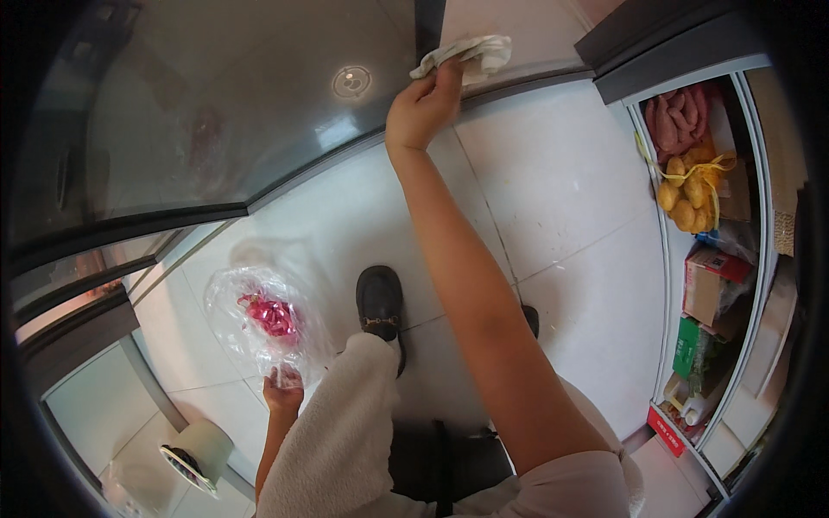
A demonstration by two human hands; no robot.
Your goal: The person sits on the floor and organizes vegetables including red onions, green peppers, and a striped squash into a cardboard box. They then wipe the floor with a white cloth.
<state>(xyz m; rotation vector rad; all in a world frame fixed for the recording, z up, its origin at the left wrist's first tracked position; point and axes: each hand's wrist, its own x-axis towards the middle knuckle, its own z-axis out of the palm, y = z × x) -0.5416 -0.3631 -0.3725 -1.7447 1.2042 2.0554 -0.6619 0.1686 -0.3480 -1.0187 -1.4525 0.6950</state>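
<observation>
My right hand [427, 107] reaches far out, its fingers pinching a crumpled whitish cloth [476, 53] at the edge of a dark, glossy glass door panel [272, 116]. Low at my left side, my left hand [283, 387] holds the gathered edge of a clear plastic bag [227, 304]. Crumpled pink-red plastic or wrapping [272, 315] shows inside that bag. The bag hangs over or near the tiled floor; its exact height I cannot tell.
An open drawer or low shelf [666, 259] at the right holds sausage-like reddish items [677, 120], a net of yellow potatoes [690, 194] and several boxes. A pale bin [204, 447] stands lower left. My black shoes [379, 294] are on the white floor tiles [550, 181].
</observation>
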